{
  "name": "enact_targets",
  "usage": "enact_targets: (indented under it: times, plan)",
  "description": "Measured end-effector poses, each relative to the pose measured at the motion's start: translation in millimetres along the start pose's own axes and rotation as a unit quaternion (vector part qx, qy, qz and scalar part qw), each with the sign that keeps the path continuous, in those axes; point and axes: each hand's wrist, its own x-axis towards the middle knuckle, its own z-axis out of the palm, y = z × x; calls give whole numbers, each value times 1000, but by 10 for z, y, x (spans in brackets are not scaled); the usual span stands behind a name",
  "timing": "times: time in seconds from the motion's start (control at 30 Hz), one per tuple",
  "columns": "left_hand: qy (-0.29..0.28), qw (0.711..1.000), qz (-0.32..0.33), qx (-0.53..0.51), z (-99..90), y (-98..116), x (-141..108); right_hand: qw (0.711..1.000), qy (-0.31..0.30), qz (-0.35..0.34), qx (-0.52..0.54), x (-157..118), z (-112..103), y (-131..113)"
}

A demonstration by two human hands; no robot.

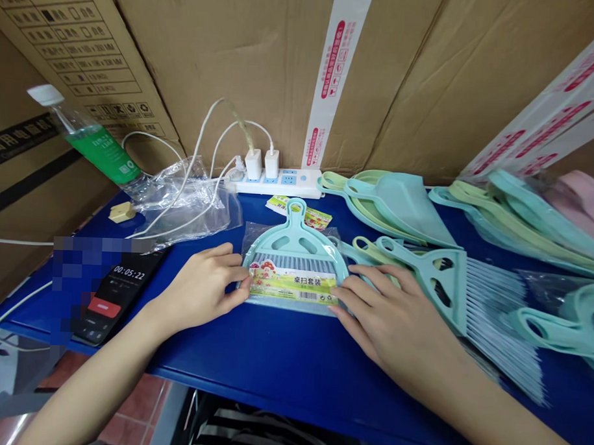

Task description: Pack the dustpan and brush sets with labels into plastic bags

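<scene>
My left hand [197,287] and my right hand [386,310] grip opposite sides of a clear plastic bag holding a mint-green dustpan and brush set [295,274]. A yellow printed label [292,286] runs across the front of the bag. The set lies flat on a blue table [283,352]. Just right of my right hand, an unbagged mint-green dustpan with a grey-bristled brush [431,292] lies partly under my fingers. Part of the bag's lower edge is hidden by my fingers.
Several stacked dustpans [390,206] stand behind, with more bagged and loose ones [535,224] to the right. A power strip [274,183], white cables, a crumpled plastic bag [190,206], a green-labelled bottle [99,151] and a phone showing a timer [123,294] lie nearby. Cardboard boxes [263,65] form the back.
</scene>
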Motion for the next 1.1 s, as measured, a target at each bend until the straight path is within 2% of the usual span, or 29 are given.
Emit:
enact_targets:
  times: [0.2,0.57,0.87,1.1]
  plan:
    - [6,1000,6,25,24,27,2,1000,-3,-7,-20,-2,16,-3]
    - [30,987,68,145,120,117,2,1000,3,-8,-16,9,36,-35]
    - [-1,986,132,106,206,170,8,999,16,-30,30,25,96,-132]
    - [-16,991,106,75,242,206,12,998,2,-25,57,49,166,-169]
